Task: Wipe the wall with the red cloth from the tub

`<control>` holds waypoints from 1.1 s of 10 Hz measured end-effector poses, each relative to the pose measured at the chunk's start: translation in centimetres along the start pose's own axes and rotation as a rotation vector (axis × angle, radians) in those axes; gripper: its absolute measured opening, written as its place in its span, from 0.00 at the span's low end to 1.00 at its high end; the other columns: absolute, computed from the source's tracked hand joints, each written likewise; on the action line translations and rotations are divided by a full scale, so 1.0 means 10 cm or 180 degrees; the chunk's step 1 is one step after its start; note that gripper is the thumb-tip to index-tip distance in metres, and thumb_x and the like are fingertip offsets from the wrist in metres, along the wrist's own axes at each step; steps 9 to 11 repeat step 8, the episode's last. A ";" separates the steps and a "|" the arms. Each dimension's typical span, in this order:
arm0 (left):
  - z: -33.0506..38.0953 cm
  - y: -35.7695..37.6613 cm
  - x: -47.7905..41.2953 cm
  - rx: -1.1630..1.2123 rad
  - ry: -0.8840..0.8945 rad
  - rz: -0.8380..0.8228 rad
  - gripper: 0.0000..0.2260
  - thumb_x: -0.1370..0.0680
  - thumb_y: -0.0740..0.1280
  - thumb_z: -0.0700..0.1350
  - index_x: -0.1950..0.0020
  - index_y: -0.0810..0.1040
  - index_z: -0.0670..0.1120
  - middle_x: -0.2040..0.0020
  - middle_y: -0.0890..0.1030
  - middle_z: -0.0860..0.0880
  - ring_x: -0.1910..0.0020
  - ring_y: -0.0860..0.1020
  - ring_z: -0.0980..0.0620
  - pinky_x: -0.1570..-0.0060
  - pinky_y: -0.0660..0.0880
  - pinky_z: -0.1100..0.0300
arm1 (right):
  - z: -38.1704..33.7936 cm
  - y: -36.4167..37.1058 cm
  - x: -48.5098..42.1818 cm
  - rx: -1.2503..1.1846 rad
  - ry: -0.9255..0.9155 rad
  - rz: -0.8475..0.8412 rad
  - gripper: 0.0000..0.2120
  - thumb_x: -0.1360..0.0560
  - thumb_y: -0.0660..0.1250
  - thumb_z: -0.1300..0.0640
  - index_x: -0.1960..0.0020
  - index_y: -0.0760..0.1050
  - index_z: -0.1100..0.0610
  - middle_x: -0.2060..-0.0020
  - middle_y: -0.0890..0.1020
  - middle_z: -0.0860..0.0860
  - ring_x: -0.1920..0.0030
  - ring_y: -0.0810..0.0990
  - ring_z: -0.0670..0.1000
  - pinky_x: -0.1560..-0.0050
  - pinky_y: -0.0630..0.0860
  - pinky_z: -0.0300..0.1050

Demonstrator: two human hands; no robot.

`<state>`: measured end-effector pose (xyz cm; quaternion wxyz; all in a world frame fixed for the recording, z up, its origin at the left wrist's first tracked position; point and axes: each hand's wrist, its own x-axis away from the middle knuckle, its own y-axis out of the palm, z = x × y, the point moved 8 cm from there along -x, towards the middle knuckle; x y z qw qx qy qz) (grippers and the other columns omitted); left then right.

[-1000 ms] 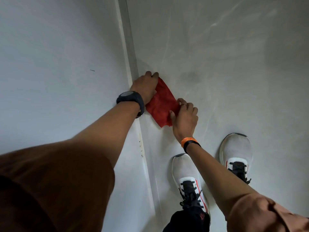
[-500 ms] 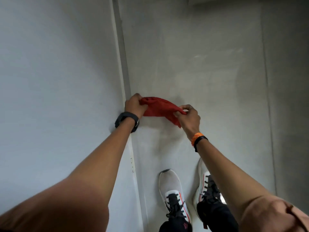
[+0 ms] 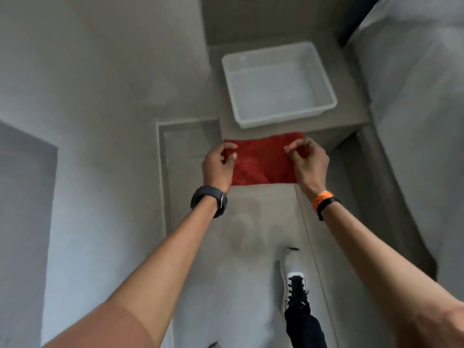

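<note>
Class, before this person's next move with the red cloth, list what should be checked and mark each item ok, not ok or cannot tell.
1. Left hand grips the red cloth at its left edge: ok.
2. Right hand grips its right edge: ok.
3. Cloth spread flat between the hands, not bunched: ok.
4. White tub in view just beyond the cloth, nothing seen lying in it: ok.
5. Cloth damp enough for wiping: cannot tell.
6. Cloth pressed on a wall: not ok; it is held in the air in front of the ledge under the tub.
</note>
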<state>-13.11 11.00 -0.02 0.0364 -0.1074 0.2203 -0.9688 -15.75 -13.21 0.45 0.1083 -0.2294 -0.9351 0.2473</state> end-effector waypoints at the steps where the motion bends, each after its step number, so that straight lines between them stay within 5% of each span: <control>1: 0.59 0.24 -0.48 -0.0097 0.0214 -0.0050 0.15 0.25 0.72 0.37 0.39 0.81 0.46 0.43 0.81 0.48 0.49 0.77 0.54 0.52 0.72 0.68 | -0.34 -0.16 -0.78 0.0089 -0.0234 -0.0118 0.09 0.27 0.73 0.63 0.48 0.84 0.56 0.49 0.86 0.53 0.49 0.82 0.47 0.48 0.74 0.34; 2: 0.99 0.45 -0.94 -0.0109 0.0163 -0.0049 0.21 0.25 0.73 0.36 0.33 0.77 0.46 0.37 0.77 0.45 0.42 0.78 0.51 0.43 0.75 0.65 | -0.59 -0.20 -1.46 0.0297 -0.0392 -0.0170 0.14 0.28 0.74 0.64 0.42 0.83 0.57 0.39 0.81 0.56 0.42 0.79 0.50 0.42 0.70 0.31; 3: 1.14 0.76 -1.40 -0.0758 0.0159 -0.0271 0.25 0.25 0.72 0.37 0.28 0.73 0.46 0.35 0.74 0.41 0.37 0.76 0.45 0.35 0.73 0.59 | -0.65 -0.07 -1.98 0.0596 -0.0492 -0.0332 0.15 0.27 0.71 0.70 0.42 0.82 0.61 0.34 0.74 0.60 0.39 0.77 0.53 0.46 0.62 0.18; 4: 1.04 1.20 -1.76 -0.1506 0.0159 -0.0666 0.26 0.25 0.70 0.35 0.28 0.71 0.43 0.34 0.70 0.36 0.35 0.74 0.40 0.38 0.72 0.59 | -0.45 0.25 -2.35 0.1055 -0.0654 -0.0791 0.18 0.28 0.65 0.75 0.41 0.79 0.65 0.30 0.67 0.60 0.41 0.77 0.55 0.47 0.67 0.20; 5: 0.73 1.37 -1.92 -0.2029 -0.0147 -0.0891 0.25 0.24 0.70 0.36 0.29 0.67 0.38 0.31 0.66 0.35 0.34 0.73 0.39 0.37 0.72 0.53 | -0.26 0.58 -2.41 0.1591 -0.0932 -0.1284 0.17 0.28 0.63 0.76 0.42 0.78 0.66 0.27 0.62 0.60 0.37 0.75 0.60 0.39 0.77 0.46; 6: 0.44 1.42 -1.95 -0.2447 -0.0252 -0.0967 0.26 0.23 0.68 0.36 0.27 0.63 0.37 0.25 0.59 0.37 0.30 0.69 0.38 0.35 0.69 0.54 | -0.05 0.74 -2.34 0.2506 -0.1047 -0.1805 0.15 0.26 0.71 0.66 0.40 0.75 0.66 0.24 0.58 0.63 0.29 0.66 0.65 0.36 0.76 0.57; 7: 0.43 1.44 -1.90 -0.2950 0.0278 -0.0955 0.32 0.22 0.69 0.45 0.23 0.58 0.37 0.20 0.49 0.36 0.21 0.52 0.36 0.22 0.55 0.47 | 0.00 0.71 -2.28 0.3088 -0.1371 -0.1809 0.34 0.23 0.71 0.48 0.25 0.63 0.62 0.21 0.53 0.63 0.22 0.54 0.65 0.25 0.64 0.62; 8: 0.79 1.23 -1.81 -0.3175 0.0856 -0.0563 0.39 0.21 0.64 0.58 0.20 0.51 0.39 0.19 0.49 0.38 0.20 0.46 0.37 0.21 0.46 0.41 | -0.30 0.54 -2.24 0.2842 -0.1804 -0.1332 0.41 0.24 0.69 0.41 0.21 0.58 0.59 0.20 0.53 0.62 0.19 0.50 0.64 0.21 0.52 0.65; 11: 0.79 1.23 -1.81 -0.3175 0.0856 -0.0563 0.39 0.21 0.64 0.58 0.20 0.51 0.39 0.19 0.49 0.38 0.20 0.46 0.37 0.21 0.46 0.41 | -0.30 0.54 -2.24 0.2842 -0.1804 -0.1332 0.41 0.24 0.69 0.41 0.21 0.58 0.59 0.20 0.53 0.62 0.19 0.50 0.64 0.21 0.52 0.65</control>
